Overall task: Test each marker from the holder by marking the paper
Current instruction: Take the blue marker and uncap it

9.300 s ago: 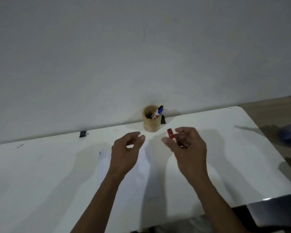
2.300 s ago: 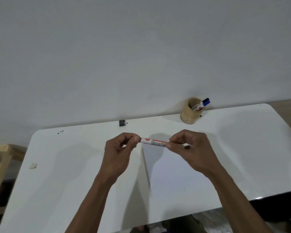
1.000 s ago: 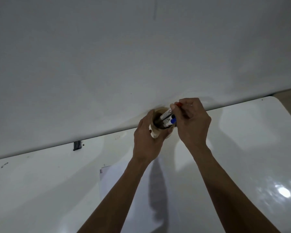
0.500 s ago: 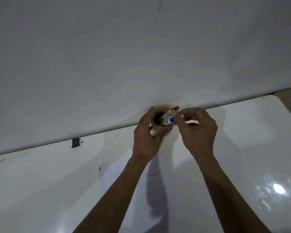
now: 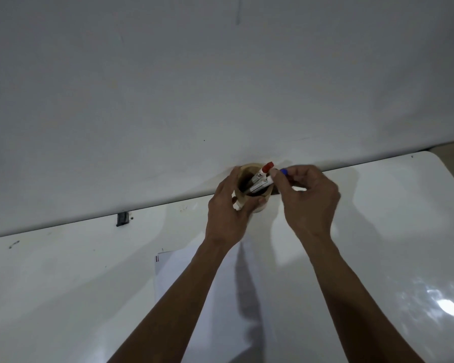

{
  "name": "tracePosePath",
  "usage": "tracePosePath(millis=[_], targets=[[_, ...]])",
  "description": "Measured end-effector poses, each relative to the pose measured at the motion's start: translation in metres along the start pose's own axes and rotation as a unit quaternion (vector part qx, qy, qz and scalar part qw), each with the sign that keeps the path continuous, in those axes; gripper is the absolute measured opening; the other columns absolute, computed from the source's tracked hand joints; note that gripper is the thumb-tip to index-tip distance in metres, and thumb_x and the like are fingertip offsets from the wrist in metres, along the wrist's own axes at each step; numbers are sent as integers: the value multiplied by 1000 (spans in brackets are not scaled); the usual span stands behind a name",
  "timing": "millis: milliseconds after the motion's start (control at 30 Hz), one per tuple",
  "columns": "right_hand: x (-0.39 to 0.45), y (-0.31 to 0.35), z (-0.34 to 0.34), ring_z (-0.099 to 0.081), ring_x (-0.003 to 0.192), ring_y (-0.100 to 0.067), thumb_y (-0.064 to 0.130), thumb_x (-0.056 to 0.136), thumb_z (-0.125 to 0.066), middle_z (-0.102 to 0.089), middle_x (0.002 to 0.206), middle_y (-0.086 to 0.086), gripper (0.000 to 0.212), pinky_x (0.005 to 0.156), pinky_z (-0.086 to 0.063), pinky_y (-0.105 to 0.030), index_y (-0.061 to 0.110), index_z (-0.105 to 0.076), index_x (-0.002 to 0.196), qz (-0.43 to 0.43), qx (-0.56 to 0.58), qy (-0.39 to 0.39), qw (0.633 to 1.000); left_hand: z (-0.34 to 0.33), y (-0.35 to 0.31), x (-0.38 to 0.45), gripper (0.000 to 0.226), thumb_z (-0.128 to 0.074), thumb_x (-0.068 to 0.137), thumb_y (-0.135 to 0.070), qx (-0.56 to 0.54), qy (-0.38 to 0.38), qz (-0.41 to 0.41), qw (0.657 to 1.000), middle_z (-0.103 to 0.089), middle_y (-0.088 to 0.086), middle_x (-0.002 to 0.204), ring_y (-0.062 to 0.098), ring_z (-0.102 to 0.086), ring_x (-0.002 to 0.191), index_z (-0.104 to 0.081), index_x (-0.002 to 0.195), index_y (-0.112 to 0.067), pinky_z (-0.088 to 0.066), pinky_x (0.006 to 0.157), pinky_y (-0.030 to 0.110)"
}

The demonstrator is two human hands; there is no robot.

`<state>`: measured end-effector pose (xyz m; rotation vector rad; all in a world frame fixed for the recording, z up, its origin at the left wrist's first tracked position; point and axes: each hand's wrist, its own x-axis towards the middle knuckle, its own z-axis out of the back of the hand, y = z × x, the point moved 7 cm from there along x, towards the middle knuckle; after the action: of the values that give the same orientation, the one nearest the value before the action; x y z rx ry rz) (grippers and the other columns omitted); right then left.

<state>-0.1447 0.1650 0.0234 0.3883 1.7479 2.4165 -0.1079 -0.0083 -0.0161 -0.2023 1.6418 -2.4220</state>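
Observation:
A round wooden holder [image 5: 249, 171] stands at the table's back edge against the wall. My left hand [image 5: 227, 212] is wrapped around its near side. A red-capped marker [image 5: 263, 172] leans inside it, cap up. My right hand [image 5: 306, 197] pinches a blue-capped marker [image 5: 265, 183] by its cap end, its white barrel still slanting down into the holder. The sheet of white paper [image 5: 222, 297] lies on the table beneath my forearms, with short red marks [image 5: 157, 258] at its top left corner.
The white table [image 5: 63, 279] runs along a white wall [image 5: 220, 87]. A small black object [image 5: 122, 219] sits at the wall edge to the left. The table's rounded right corner [image 5: 446, 174] is near, with floor beyond it.
My right hand has let go of the red marker, which now rests in the holder, and has closed on the blue-capped marker. My left hand stays on the holder.

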Motion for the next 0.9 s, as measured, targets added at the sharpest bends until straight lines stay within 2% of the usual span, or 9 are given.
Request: tracePosePath(millis=[67, 167, 267, 333, 433, 500, 600, 733, 900], targets=[[7, 17, 15, -70, 71, 1, 27, 85, -81, -68, 75, 17, 17, 72, -55, -19, 22, -65, 84, 3, 56, -40, 998, -1, -1, 0, 56, -77, 85, -24, -5, 5, -1, 1000, -61, -27, 119, -3, -59, 114, -51, 129, -46, -57, 93, 27], [13, 49, 35, -76, 81, -15, 22, 96, -67, -67, 86, 11, 10, 76, -61, -38, 26, -59, 92, 30, 153, -62, 986, 0, 1, -2, 64, -80, 82, -32, -10, 30, 26, 999, -62, -28, 123, -5, -58, 118, -46, 134, -47, -54, 92, 24], [12, 70, 41, -73, 74, -17, 20, 102, -58, -62, 92, 2, 3, 70, -61, -36, 21, -60, 104, 70, 161, -32, 984, 11, 10, -11, 92, -82, 78, -38, 22, 37, 72, 996, -48, -10, 151, 6, -46, 136, -29, 153, -30, -48, 97, 25], [4, 65, 32, -69, 68, -18, 23, 100, -63, -65, 89, 8, 8, 64, -60, -36, 21, -63, 108, 46, 153, -1, 987, 30, 12, -21, 87, -79, 82, -36, 45, -1, 104, 994, -45, -3, 154, 10, -44, 137, -31, 153, -23, -48, 94, 24], [-23, 50, 9, -70, 69, -15, 21, 90, -76, -74, 84, 7, 13, 68, -60, -39, 30, -67, 94, -12, 138, 84, 987, 66, 5, -43, 58, -73, 88, -36, 41, -77, 114, 990, -60, -5, 136, 7, -55, 124, -53, 140, -24, -51, 79, 9], [-49, 40, -5, -71, 73, -9, 17, 82, -84, -76, 84, 11, 22, 72, -56, -26, 33, -69, 88, -34, 102, 151, 983, 86, -1, -58, 41, -68, 91, -36, 28, -93, 116, 988, -67, -9, 124, 6, -61, 116, -63, 130, -24, -50, 74, 4], [-86, 37, -19, -68, 71, -9, 15, 75, -89, -76, 86, 3, 29, 71, -53, -16, 22, -74, 98, -22, 26, 228, 973, 107, -14, -80, 30, -65, 92, -39, 5, -82, 109, 991, -73, -14, 114, 1, -66, 108, -71, 119, -28, -58, 86, 24], [-131, 51, -36, -66, 70, -4, 16, 70, -93, -70, 77, 11, 36, 68, -55, -13, 22, -72, 99, -34, -8, 283, 958, 131, -28, -114, 24, -69, 90, -33, 6, -28, 77, 997, -76, -14, 102, 0, -68, 98, -74, 113, -29, -55, 77, 14], [-181, 75, -55, -70, 72, -8, 16, 69, -93, -73, 77, 7, 41, 71, -60, -22, 26, -67, 100, -21, -33, 338, 940, 165, -15, -153, 11, -73, 88, -23, -10, -31, 78, 996, -77, -12, 94, 3, -69, 87, -79, 98, -24, -56, 72, 22]])
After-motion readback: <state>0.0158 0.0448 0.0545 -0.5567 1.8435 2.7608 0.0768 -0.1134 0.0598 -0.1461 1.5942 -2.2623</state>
